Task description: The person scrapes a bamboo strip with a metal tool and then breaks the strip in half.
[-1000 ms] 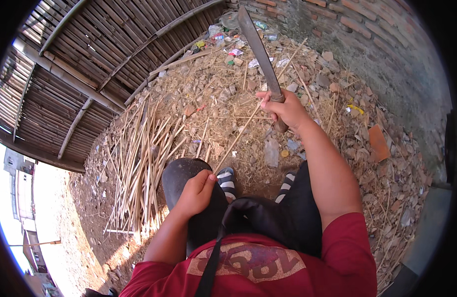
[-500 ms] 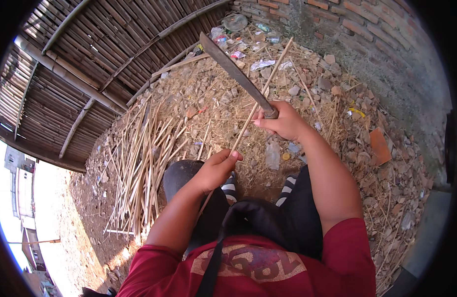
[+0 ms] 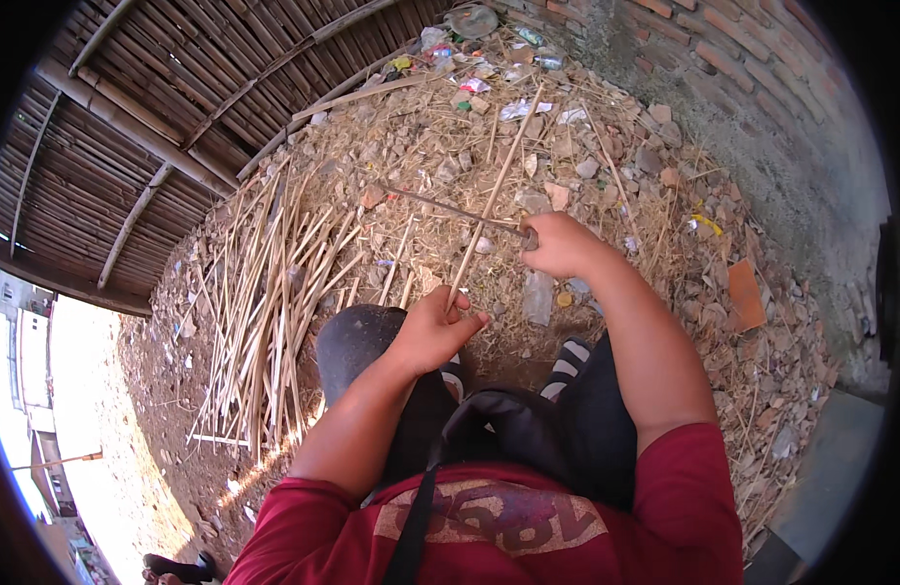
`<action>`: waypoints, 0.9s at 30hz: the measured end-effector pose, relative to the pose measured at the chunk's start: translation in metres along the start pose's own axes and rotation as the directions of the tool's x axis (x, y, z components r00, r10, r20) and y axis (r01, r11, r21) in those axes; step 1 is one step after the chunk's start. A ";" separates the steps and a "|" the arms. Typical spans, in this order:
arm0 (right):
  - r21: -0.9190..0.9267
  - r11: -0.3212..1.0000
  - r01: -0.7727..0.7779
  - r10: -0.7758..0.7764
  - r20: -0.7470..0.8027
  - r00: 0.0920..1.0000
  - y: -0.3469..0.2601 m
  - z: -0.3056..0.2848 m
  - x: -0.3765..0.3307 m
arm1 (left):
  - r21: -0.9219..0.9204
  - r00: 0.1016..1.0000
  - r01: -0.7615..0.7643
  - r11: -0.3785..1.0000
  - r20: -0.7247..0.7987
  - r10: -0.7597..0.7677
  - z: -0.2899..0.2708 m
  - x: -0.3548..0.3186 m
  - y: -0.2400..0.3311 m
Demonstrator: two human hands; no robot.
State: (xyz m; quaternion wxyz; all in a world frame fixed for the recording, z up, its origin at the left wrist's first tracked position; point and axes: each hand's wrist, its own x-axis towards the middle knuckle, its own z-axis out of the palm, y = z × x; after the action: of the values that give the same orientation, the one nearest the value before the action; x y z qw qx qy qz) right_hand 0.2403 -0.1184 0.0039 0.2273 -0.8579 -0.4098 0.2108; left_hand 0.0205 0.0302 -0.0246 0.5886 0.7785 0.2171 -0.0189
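A long, thin bamboo stick slants up and away from my left hand. That hand holds its near end between the fingers, with the thumb standing off. My right hand is closed around the handle of a machete. The blade points left, seen almost edge-on, and crosses the stick above my left hand; whether they touch I cannot tell. Left of my knee lies a loose pile of split bamboo sticks on the ground.
Rubble and dry straw cover the ground, with litter at the far end. A woven bamboo wall leans on the left; a brick wall runs along the right. An orange tile piece lies at right. Dark footwear shows at lower left.
The machete has swung down and toward me, from pointing up and away to pointing left with its blade turned edge-on. My left thumb has lifted off the stick.
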 end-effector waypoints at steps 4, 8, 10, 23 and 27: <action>-0.155 0.987 0.035 -0.013 0.141 0.990 -0.034 0.001 -0.009 | 0.269 0.995 0.010 0.963 -0.101 0.018 -0.002 -0.011 0.015; -0.096 0.995 0.008 -0.003 0.053 0.999 0.008 0.002 0.000 | 0.361 0.991 0.001 0.932 -0.123 0.046 0.003 -0.011 0.022; -0.096 0.993 0.063 -0.067 -0.042 0.997 0.020 0.010 -0.003 | 0.387 0.991 0.017 0.922 -0.131 0.037 0.004 -0.012 0.024; -0.208 0.976 0.057 -0.025 0.150 0.988 -0.024 -0.006 -0.023 | 0.351 0.997 0.011 0.936 -0.078 0.017 0.007 -0.022 0.026; 0.001 0.992 -0.128 0.128 -0.002 0.992 0.028 -0.008 0.000 | 0.337 0.999 0.035 0.941 -0.033 -0.025 0.005 -0.021 0.029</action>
State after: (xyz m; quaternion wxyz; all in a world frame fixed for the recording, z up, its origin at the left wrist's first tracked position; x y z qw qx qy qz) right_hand 0.2616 -0.1361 -0.0054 0.2139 -0.8826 -0.3536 0.2242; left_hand 0.0129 0.0125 0.0066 0.4433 0.8645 0.2306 -0.0536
